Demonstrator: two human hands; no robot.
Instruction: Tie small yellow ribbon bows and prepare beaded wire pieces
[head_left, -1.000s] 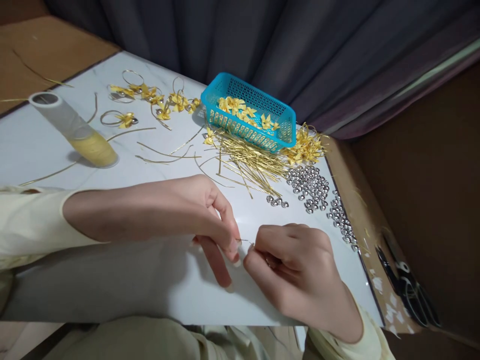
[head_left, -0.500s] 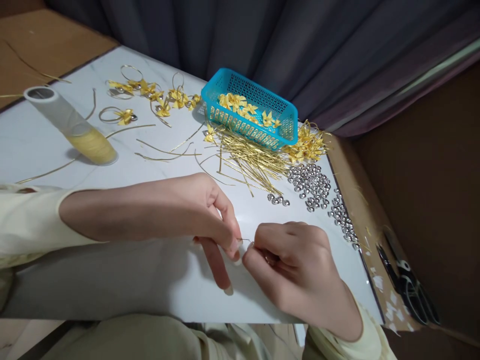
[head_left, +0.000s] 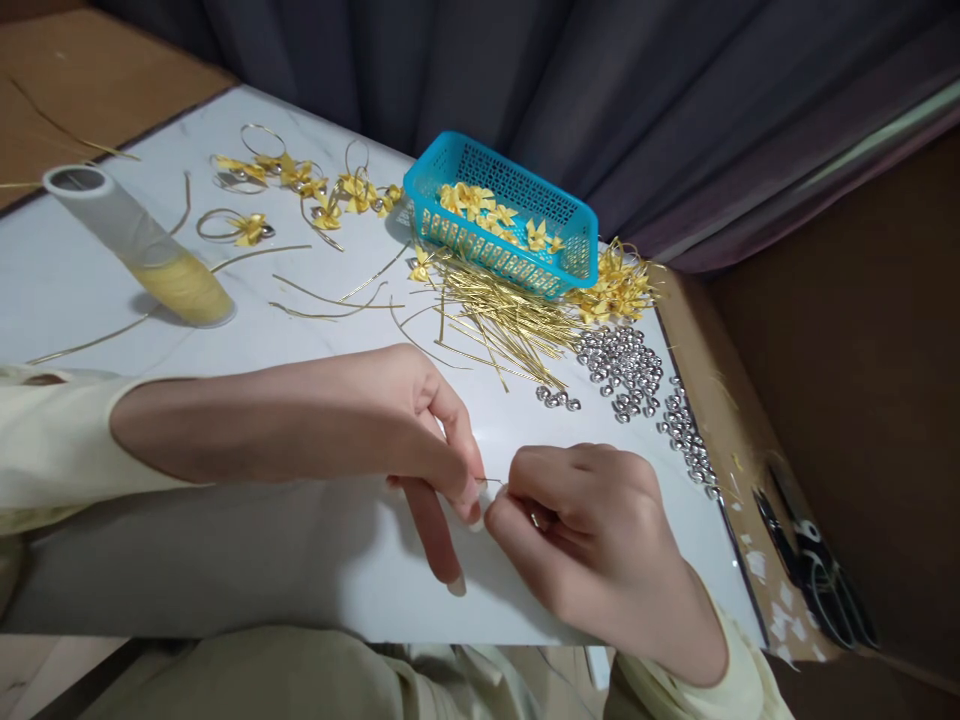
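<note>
White glossy table (head_left: 225, 560): both hands pinch one thin gold wire (head_left: 491, 482).

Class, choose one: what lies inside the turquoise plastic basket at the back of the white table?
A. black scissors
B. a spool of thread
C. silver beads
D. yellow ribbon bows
D: the turquoise plastic basket holds yellow ribbon bows; the silver beads lie on the white table.

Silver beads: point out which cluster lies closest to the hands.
The little cluster of silver beads, lying apart at the tip of the gold strips; the big pile and the edge row lie farther right of the right hand.
</note>
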